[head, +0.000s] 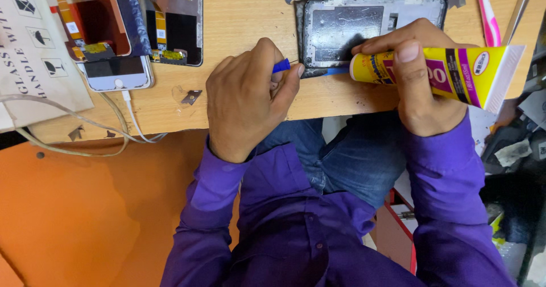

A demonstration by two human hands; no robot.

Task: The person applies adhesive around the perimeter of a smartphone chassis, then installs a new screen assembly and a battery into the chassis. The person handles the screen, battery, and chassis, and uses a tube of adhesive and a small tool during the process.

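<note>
The right hand [424,88] has its fingers clenched around a yellow glue tube [443,71], which lies across the worktop [250,14] edge at about three o'clock, its flat crimped end to the right and its label banded in magenta and dark stripes. The left hand [244,99] pinches a small blue cap [281,65] between thumb and fingertips, just beside the tube's nozzle. Behind both, at twelve o'clock, lies an opened phone frame [364,22], grey metal inside a dark rim. At ten o'clock sit a white phone [116,73] and a pale cardboard box [34,54] printed with black handling symbols.
</note>
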